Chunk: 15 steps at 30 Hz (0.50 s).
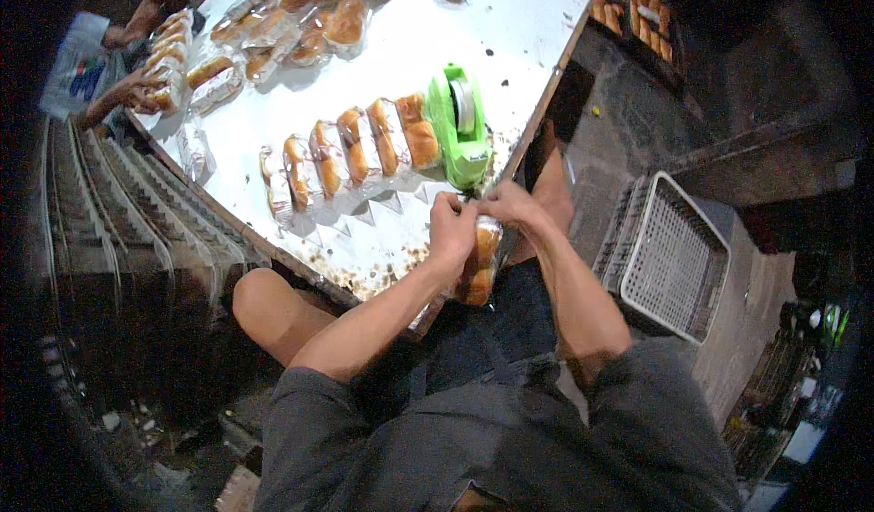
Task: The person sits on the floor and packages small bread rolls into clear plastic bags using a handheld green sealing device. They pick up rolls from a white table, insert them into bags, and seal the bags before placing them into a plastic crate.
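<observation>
My left hand (454,229) and my right hand (509,205) meet at the near edge of the white tabletop, fingers pinched on the gathered end of a clear plastic bag. Inside that bag is a browned bread roll (483,259), hanging below my fingers over my lap; my left hand and forearm cover part of it. Just beyond my fingertips stands a green tape dispenser (468,130) with a roll of tape in it. To its left several bagged bread rolls (360,145) lie side by side in a slanting row. The pinched bag end itself is mostly hidden.
A pile of bagged rolls (293,24) covers the table's far left. Another person's hand (140,92) rests on stacked wrapped rolls (171,51). White plastic crates (676,259) stand on the floor at right. Trays of rolls (649,24) sit beyond the table. Corrugated sheets (123,191) lie left.
</observation>
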Each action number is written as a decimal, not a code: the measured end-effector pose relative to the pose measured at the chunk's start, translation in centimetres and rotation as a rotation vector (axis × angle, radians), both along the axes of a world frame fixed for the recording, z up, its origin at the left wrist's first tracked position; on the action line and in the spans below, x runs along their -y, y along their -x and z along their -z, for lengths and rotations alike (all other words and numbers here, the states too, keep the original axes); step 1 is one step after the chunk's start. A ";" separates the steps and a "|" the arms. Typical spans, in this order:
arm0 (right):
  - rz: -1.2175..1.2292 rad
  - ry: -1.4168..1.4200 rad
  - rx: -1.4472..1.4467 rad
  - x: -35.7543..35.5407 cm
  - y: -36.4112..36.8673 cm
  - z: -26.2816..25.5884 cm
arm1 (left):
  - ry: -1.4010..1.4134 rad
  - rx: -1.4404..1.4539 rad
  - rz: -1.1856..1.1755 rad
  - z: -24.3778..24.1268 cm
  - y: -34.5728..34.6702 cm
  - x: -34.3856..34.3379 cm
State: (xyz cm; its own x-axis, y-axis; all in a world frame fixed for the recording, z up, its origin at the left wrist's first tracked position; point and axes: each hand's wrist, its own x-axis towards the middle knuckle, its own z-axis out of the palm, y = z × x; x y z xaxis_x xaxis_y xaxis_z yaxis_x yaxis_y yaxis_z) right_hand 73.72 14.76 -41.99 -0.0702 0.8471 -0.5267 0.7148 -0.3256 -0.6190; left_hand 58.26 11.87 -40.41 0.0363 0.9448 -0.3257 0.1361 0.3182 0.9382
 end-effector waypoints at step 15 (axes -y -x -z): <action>0.202 -0.342 -0.792 3.3 12.7 -10.6 | -0.204 0.987 -0.416 -11.6 13.7 -1.5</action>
State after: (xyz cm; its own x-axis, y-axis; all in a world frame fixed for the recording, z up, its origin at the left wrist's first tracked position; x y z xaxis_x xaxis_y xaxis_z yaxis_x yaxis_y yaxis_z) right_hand 61.00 11.48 -31.44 -0.1392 0.9849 -0.1026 -0.0159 -0.1058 -0.9943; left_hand 44.56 13.41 -28.85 -0.1392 0.9766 -0.1641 -0.7882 -0.0089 0.6154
